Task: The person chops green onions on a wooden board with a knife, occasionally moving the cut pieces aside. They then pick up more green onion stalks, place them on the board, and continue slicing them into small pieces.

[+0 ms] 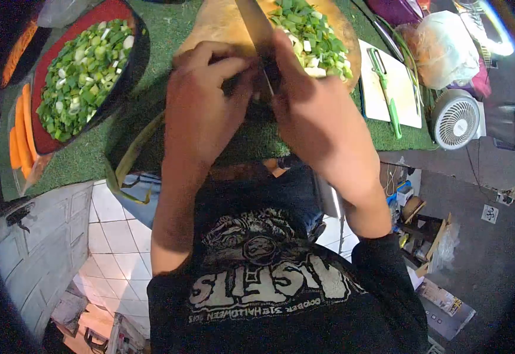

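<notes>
My right hand (310, 100) is closed around the handle of a knife (256, 26), whose broad blade points away from me over the round wooden cutting board (216, 26). Close beside the blade, my left hand (210, 76) has its fingers curled in; whatever they hold is hidden in shadow. Chopped green onions (313, 38) are heaped on the board, right of the blade. A long green onion leaf (133, 150) runs out from behind my left wrist and hangs over the table edge.
Left stands a dark-rimmed red bowl (42, 124) of chopped green onions, beside bagged carrots (21, 138). On the right, a green peeler (387, 94) lies on a white board (408, 109), near a small fan (455, 121) and a full plastic bag (446, 50). Green matting (169, 26) covers the table.
</notes>
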Demonstrator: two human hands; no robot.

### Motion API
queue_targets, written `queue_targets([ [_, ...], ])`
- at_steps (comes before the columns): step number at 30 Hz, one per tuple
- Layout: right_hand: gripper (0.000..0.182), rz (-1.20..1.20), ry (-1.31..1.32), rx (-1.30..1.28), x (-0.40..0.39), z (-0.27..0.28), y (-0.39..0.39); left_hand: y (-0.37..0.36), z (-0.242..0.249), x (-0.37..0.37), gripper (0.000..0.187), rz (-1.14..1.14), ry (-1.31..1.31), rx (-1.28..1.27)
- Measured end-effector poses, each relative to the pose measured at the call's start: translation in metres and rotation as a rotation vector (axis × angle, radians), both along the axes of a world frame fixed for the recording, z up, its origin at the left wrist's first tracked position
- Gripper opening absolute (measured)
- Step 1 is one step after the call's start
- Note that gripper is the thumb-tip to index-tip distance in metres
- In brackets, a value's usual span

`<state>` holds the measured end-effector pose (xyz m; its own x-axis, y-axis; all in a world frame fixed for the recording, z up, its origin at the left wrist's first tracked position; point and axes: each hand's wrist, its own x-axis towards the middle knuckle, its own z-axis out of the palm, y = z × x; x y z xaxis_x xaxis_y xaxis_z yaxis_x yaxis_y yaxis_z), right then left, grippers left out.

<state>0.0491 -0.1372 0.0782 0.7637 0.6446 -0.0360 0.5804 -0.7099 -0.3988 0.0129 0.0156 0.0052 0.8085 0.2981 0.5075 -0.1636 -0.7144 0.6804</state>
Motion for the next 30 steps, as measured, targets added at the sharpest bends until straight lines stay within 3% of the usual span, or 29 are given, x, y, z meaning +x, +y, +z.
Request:
queue_targets([
  [4, 0.072, -0.004, -0.159, 0.072, -0.01, 0.004, -0.012, -0.002, -0.001, 0.0, 0.019, 0.019, -0.025, -0.026],
  [7, 0.076, -0.056, -0.018, 0.064, -0.015, 0.009, -0.014, -0.004, -0.001, 0.001, 0.018, 0.041, -0.028, -0.028],
  [13, 0.073, 0.042, -0.119, 0.129, -0.017, -0.005, -0.014, -0.002, -0.001, 0.002, 0.016, 0.027, -0.001, -0.029],
  [15, 0.075, 0.157, -0.165, 0.037, -0.006, -0.01, -0.004, 0.0, 0.0, 0.003, 0.016, 0.01, 0.002, -0.027],
  [21, 0.072, 0.008, -0.042, 0.119, 0.006, -0.006, 0.0, -0.002, 0.0, -0.003, 0.013, -0.002, -0.034, 0.105],
  [24, 0.071, -0.059, -0.124, 0.033, 0.001, -0.007, -0.014, -0.002, 0.006, -0.008, 0.019, 0.066, 0.027, 0.192],
  [26, 0.072, -0.019, -0.215, 0.09, -0.009, -0.001, -0.019, 0.001, 0.0, -0.006, 0.02, 0.058, 0.036, 0.091],
  [28, 0.076, -0.05, -0.019, 0.016, -0.022, 0.015, -0.016, -0.001, -0.005, -0.005, 0.018, 0.069, 0.005, 0.066],
  [30, 0.079, -0.008, 0.015, -0.005, -0.029, 0.013, -0.018, 0.0, -0.005, -0.005, 0.017, 0.082, -0.025, 0.043],
])
